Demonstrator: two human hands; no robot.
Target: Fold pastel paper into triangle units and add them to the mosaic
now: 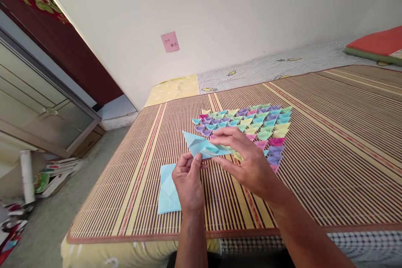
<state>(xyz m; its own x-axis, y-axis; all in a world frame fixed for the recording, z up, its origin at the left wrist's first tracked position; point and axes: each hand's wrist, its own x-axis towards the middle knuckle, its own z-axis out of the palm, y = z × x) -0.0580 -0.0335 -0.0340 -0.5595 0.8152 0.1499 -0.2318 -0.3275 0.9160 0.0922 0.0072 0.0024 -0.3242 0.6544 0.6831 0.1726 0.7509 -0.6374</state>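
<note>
My left hand (187, 178) and my right hand (245, 160) together pinch a light blue folded paper piece (201, 145) just above the striped bamboo mat (329, 155). The left fingers grip its near edge, the right fingers its right end. Under my left wrist a flat light blue paper sheet (167, 188) with crease lines lies on the mat. Behind my right hand, rows of many small folded paper boats (254, 123) in blue, green, yellow, purple and pink lie packed together on the mat.
The mat covers a bed against a white wall with a pink sticky note (170, 42). A red and green cushion (377, 46) lies at the far right. On the floor at the left are stacked magazines (53, 176), a white roll (27, 173) and a glass-door cabinet (37, 100).
</note>
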